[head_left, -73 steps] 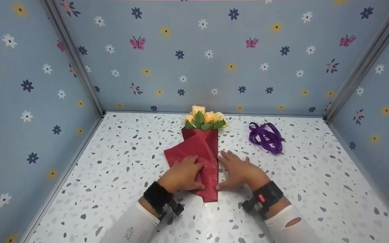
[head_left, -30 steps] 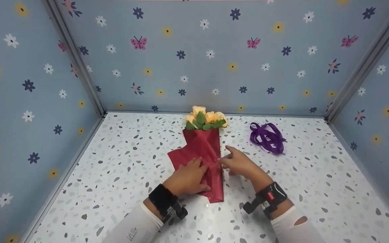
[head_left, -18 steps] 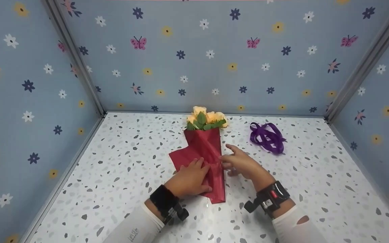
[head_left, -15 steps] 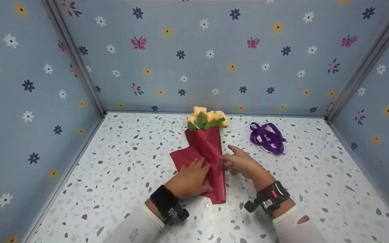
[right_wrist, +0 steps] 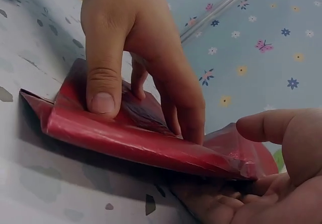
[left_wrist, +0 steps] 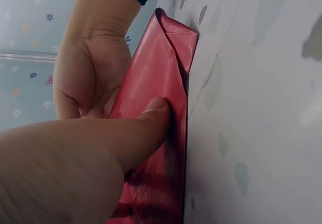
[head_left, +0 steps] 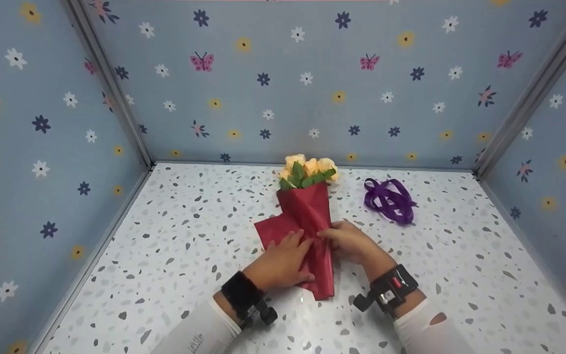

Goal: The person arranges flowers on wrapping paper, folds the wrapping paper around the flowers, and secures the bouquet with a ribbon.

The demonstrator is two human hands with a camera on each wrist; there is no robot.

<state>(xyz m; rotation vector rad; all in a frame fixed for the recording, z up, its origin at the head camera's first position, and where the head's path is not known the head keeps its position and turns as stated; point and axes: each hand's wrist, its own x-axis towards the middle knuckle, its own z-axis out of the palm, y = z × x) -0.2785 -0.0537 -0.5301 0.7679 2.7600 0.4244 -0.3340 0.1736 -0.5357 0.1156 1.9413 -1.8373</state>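
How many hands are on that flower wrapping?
2: the left hand lies on the red paper, and the right hand grips the paper's right edge. No other hands show.

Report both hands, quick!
Left hand: open, resting on the red wrapper.
Right hand: closed, holding the red wrapper by its right edge.
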